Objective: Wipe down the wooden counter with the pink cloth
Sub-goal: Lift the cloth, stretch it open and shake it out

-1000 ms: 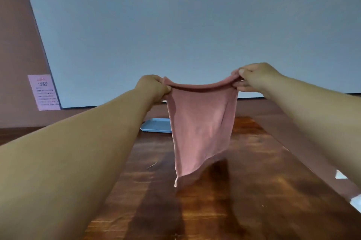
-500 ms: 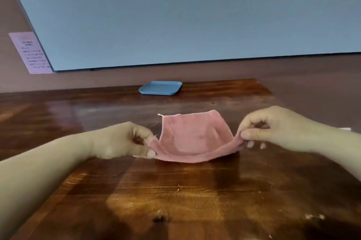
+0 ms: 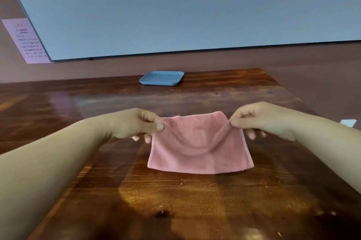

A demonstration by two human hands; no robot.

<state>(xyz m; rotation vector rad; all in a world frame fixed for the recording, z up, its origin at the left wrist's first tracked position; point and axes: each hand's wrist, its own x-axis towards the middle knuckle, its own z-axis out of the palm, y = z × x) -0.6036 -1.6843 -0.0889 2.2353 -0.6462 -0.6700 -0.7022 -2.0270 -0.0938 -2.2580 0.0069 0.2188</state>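
Pink square terry cloth (image 3: pixel 199 148) lies on brown wooden counter (image 3: pixel 195 200), far corners pinched by left hand (image 3: pixel 134 124) & right hand (image 3: pixel 259 118). Wiping prob. not begun; crumbs remain.

A glossy dark wooden counter (image 3: pixel 101 191) fills the lower frame, bearing a pink cloth (image 3: pixel 199 148) spread at centre, a blue square tray (image 3: pixel 161 78) near its far edge, and pale crumbs at lower right.
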